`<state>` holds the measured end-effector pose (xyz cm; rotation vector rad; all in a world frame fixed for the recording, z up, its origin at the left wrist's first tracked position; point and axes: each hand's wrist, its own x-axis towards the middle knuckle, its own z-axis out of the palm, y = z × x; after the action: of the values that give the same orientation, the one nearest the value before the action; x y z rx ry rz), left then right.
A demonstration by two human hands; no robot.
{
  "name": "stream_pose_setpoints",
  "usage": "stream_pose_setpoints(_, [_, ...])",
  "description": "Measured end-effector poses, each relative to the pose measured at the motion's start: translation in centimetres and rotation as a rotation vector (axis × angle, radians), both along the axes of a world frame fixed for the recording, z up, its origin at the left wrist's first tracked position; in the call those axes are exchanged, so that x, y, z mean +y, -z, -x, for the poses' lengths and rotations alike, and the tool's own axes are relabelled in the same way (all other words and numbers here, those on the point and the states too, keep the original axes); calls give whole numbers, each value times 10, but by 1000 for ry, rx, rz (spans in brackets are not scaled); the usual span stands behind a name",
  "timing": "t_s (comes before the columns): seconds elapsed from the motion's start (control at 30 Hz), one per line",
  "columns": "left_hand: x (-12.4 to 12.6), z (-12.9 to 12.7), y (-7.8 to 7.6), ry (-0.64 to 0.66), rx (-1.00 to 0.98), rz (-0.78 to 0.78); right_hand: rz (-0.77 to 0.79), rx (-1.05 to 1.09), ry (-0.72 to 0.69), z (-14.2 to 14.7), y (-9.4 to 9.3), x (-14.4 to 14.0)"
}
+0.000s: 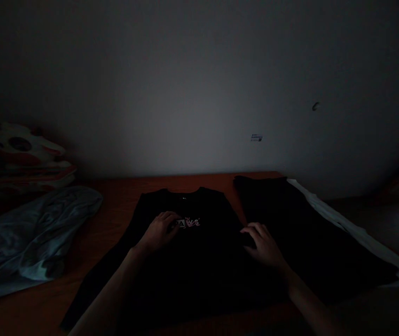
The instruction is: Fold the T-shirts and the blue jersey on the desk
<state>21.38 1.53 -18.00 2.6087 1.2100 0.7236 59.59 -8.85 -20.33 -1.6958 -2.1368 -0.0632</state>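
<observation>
A black T-shirt (199, 270) lies spread front side up, its neckline away from me, with a small pale and pink print (191, 222) on the chest. My left hand (160, 231) rests on the chest beside the print, fingers loosely bent and thumb apart, partly covering the lettering. Over the shirt's right edge, my right hand (263, 245) has its fingers curved and its thumb apart from them. No fold of cloth shows gripped in either hand, though the dim light hides detail under the fingers.
To the right lies another black garment (304, 228) with a white cloth (339, 217) along its far edge. A crumpled grey-blue cloth (41, 238) and a cow-like plush (27, 154) are at left. The reddish-brown wooden surface (115, 205) meets a grey wall (171, 93).
</observation>
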Motion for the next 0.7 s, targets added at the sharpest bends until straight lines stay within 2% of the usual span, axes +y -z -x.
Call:
stream_pose_setpoints(0.17, [-1,-48,-16,43,165,60,-79,-4,-3,3,-2,0])
stream_pose_setpoints(0.33, [10,-88,-22,43,284,63,-12,18,-44,1,-2,0])
stream_pose_setpoints(0.43, [15,-92,-24,29,247,100,-3,26,-50,-1,0,0])
stream_pose_setpoints(0.57, [16,-78,-30,-4,125,83,-15,76,-32,-2,4,1])
stream_pose_setpoints(0.7, [13,-72,-40,103,294,-4,57,86,-11,2,2,1])
